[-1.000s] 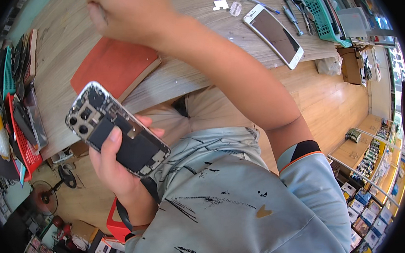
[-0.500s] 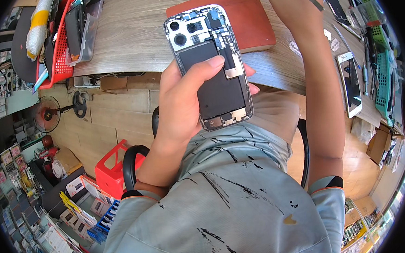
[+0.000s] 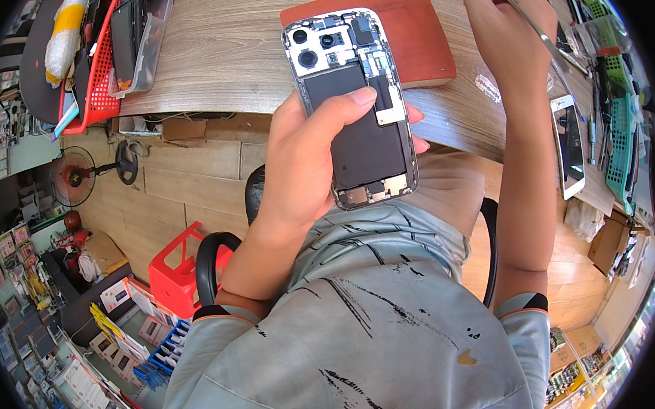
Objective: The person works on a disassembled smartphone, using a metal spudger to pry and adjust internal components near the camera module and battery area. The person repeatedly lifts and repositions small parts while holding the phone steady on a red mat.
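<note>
An opened smartphone (image 3: 362, 161), its back cover off, lies in my left hand (image 3: 298, 157). Its camera lenses, boards and black battery are exposed. My left thumb presses on the inner side near the battery's edge, and fingertips wrap round the far side. My right hand (image 3: 516, 47) is raised at the upper right over the table, closed round slim metal tweezers (image 3: 532, 24). The tweezers slant down to the right across the back of the hand; their upper end is partly hidden at the frame edge. Behind the phone lies a reddish-brown pad (image 3: 419, 41).
A white phone (image 3: 568, 148) lies at the table's right edge, beside screwdrivers and teal and green baskets (image 3: 621, 141). At the left, a red basket (image 3: 103, 91) and a clear tray (image 3: 146, 62) hold parts. A red stool (image 3: 174, 270) and fan (image 3: 72, 177) stand on the floor.
My right hand has moved right and a little down with the tweezers, and more of them shows. The opened phone and left hand sit slightly further right in view.
</note>
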The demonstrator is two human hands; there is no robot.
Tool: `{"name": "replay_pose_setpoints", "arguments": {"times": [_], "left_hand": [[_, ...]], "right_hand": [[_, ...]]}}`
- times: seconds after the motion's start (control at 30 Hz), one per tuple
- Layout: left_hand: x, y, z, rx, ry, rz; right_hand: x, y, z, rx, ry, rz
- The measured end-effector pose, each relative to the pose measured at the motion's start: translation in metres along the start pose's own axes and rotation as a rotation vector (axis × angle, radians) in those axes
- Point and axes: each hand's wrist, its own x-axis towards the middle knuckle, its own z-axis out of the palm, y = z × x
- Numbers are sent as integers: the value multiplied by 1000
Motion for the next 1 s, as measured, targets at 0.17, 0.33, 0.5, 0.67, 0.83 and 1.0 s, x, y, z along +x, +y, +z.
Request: {"name": "replay_pose_setpoints", "arguments": {"times": [0.17, 0.33, 0.5, 0.67, 0.83, 1.0], "left_hand": [[2, 5, -1, 66, 13, -4], [15, 15, 3, 240, 0, 122], [16, 17, 11, 233, 82, 130], [-5, 7, 8, 42, 146, 98], [-29, 2, -19, 26, 163, -19], [-32, -9, -20, -30, 55, -106]], "right_hand": [[-12, -23, -37, 209, -80, 227], [-36, -51, -115, 274, -208, -74], [-47, -85, -168, 603, -310, -377], [-41, -124, -181, 549, -420, -20], [-58, -113, -139, 430, -451, -287], [-62, -63, -121, 545, -469, 42]]}}
